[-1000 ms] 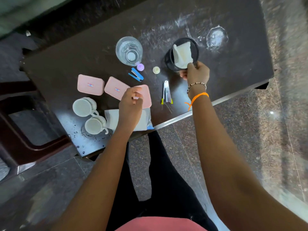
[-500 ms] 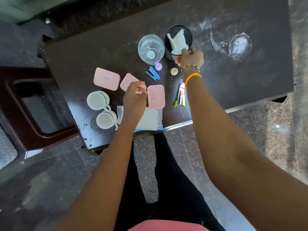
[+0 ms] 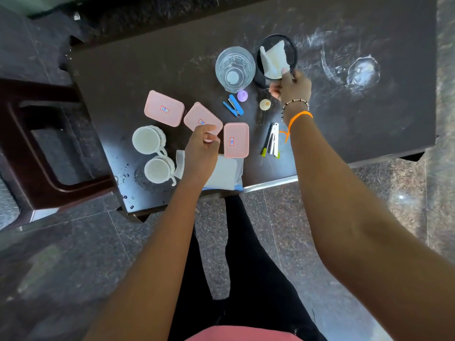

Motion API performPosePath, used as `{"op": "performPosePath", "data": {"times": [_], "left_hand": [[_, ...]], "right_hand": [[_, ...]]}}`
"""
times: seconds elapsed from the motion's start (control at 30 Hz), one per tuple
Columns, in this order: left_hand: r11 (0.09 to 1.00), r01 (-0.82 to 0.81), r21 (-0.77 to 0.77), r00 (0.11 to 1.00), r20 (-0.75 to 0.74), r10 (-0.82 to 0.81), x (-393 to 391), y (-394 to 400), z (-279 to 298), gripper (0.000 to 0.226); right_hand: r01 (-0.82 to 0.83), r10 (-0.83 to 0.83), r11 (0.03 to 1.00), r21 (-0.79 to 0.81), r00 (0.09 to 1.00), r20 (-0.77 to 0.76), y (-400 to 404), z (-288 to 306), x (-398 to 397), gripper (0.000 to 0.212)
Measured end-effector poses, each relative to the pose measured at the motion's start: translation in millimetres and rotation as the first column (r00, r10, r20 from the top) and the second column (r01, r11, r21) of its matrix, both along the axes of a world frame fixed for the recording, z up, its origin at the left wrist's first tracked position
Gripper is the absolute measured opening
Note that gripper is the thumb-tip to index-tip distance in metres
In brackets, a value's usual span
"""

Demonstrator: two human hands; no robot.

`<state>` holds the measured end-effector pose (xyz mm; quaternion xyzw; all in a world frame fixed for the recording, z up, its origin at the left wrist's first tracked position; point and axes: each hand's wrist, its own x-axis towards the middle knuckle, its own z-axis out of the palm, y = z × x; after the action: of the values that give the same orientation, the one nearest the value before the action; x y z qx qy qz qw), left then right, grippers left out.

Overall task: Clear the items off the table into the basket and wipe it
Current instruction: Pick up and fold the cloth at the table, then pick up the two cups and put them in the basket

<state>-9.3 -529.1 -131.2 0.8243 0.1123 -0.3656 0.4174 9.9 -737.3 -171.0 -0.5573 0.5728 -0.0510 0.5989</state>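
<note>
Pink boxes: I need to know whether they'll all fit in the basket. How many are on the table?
3. One pink box lies left, above the cups. The middle one is tilted, by the left hand's fingers. The third sits right of that hand. None seems hidden.

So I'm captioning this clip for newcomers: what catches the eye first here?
Three pink boxes fan across the dark table, the left hand hovering at the middle one. Farther back, the right hand grips the black mesh basket holding a white cloth, beside a clear glass.
</note>
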Motion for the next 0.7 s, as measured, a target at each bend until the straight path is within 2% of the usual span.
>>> {"op": "performPosePath", "data": {"times": [0.07, 0.17, 0.23, 0.3, 0.4, 0.53, 0.6, 0.7], "left_hand": [[1.000, -0.019, -0.008, 0.999, -0.038, 0.019, -4.8, 6.1, 0.5, 0.029], [0.997, -0.079, 0.017, 0.993, -0.086, 0.080, -15.7, 20.1, 1.6, 0.029], [0.990, -0.131, 0.046, 0.986, -0.098, 0.135, -23.7, 31.7, 2.1, 0.024], [0.973, -0.214, 0.091, 0.968, -0.117, 0.224, -31.2, 53.3, 0.4, 0.016], [0.934, -0.314, 0.169, 0.926, -0.162, 0.341, -42.3, 89.9, -4.6, 0.006], [0.814, -0.499, 0.298, 0.805, -0.189, 0.563, -52.7, 136.7, -15.2, 0.017], [0.786, -0.538, 0.306, 0.760, -0.228, 0.609, -56.6, 148.9, -21.2, 0.001], [0.769, -0.588, 0.250, 0.702, -0.315, 0.639, -56.7, 157.0, -30.4, 0.029]], "right_hand": [[0.026, -0.025, 1.000, 0.018, 0.999, -0.024, 5.1, 1.0, -5.4, 0.023], [-0.007, 0.002, 0.999, -0.034, 0.988, -0.157, 26.4, -1.9, -20.4, 0.020], [-0.084, 0.083, 0.996, 0.002, 0.974, -0.210, 50.5, -5.3, -34.5, 0.026], [-0.248, 0.257, 0.966, 0.069, 0.939, -0.227, 87.1, -9.1, -45.6, 0.033], [-0.442, 0.467, 0.882, 0.162, 0.865, -0.183, 140.1, -8.8, -51.4, 0.027], [-0.647, 0.663, 0.747, 0.153, 0.740, -0.113, 195.2, -7.6, -37.1, 0.022], [-0.725, 0.739, 0.673, 0.144, 0.667, -0.098, 212.7, -9.4, -25.3, 0.024], [-0.812, 0.824, 0.566, 0.141, 0.552, -0.129, 237.9, -14.4, -8.2, 0.024]]}}
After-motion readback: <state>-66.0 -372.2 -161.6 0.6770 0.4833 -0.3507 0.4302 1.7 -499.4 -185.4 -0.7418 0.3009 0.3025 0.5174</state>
